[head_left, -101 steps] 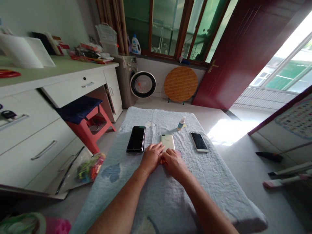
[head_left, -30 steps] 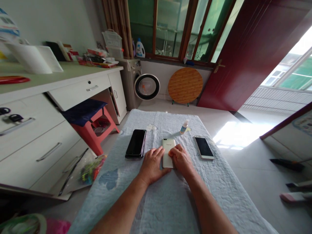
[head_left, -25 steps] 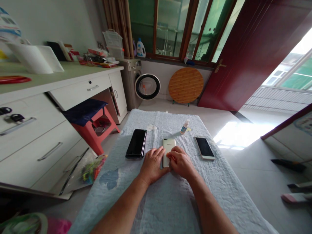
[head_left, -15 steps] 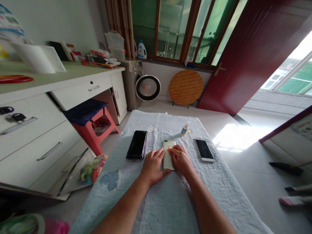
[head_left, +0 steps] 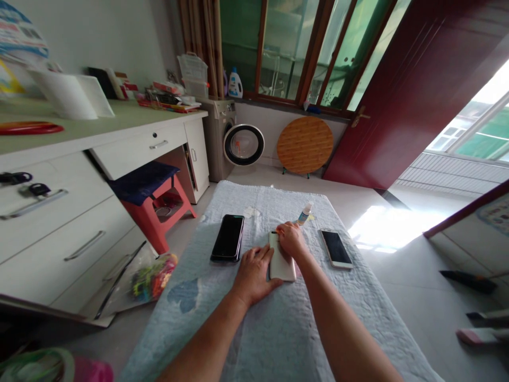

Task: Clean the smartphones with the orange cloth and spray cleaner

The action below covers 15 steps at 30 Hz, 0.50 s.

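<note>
A white phone [head_left: 281, 265] lies back up on the blue cloth-covered table [head_left: 278, 329]. My left hand [head_left: 254, 276] rests along its left side and bottom edge, fingers spread and thumb out. My right hand [head_left: 291, 239] is closed on a small orange piece [head_left: 278, 229] and presses it at the phone's top end. A black phone [head_left: 228, 237] lies to the left of my left hand. To the right lies a white-framed phone [head_left: 336, 248] with a dark screen. A small spray bottle [head_left: 305, 214] is just beyond my right hand.
A red stool [head_left: 157, 212] with a dark seat stands left of the table, beside white drawers [head_left: 79, 233]. A plastic bag [head_left: 147, 281] of colourful things is on the floor. Behind are a washing machine [head_left: 217, 138] and a round wooden board [head_left: 305, 145].
My right hand has moved up the phone to its top end with the orange piece. My left hand still steadies the phone. The whole view has shifted slightly.
</note>
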{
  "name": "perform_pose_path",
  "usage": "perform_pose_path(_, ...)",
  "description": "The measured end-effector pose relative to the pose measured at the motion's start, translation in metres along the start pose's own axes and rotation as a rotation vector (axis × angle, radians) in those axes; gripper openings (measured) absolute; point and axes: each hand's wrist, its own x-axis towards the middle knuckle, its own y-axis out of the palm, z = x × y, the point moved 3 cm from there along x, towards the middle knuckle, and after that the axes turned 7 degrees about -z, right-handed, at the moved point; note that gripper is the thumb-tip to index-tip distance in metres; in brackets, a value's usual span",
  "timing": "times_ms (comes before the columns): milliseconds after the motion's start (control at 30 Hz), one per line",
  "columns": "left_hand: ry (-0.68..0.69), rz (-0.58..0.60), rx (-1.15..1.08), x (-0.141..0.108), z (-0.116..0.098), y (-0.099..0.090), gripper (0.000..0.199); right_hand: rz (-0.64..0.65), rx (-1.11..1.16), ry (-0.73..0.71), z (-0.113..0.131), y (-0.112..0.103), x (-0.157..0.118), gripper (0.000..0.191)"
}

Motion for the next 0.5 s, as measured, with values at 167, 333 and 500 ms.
perform_pose_path(167, 0.007, 0.017, -0.006, 0.000, -0.003, -0.004, 0.078, 0.029, -0.011, -0.025, 0.016, 0.012, 0.009, 0.025)
perform_pose_path(333, -0.005, 0.012, 0.004, 0.000, -0.005, -0.006, 0.074, 0.059, 0.004, -0.098, 0.028, 0.015, 0.007, 0.024)
perform_pose_path(500, -0.015, -0.024, -0.001, -0.001, -0.005, -0.004, 0.078, 0.020, 0.025, -0.050, 0.010, 0.009, 0.005, 0.028)
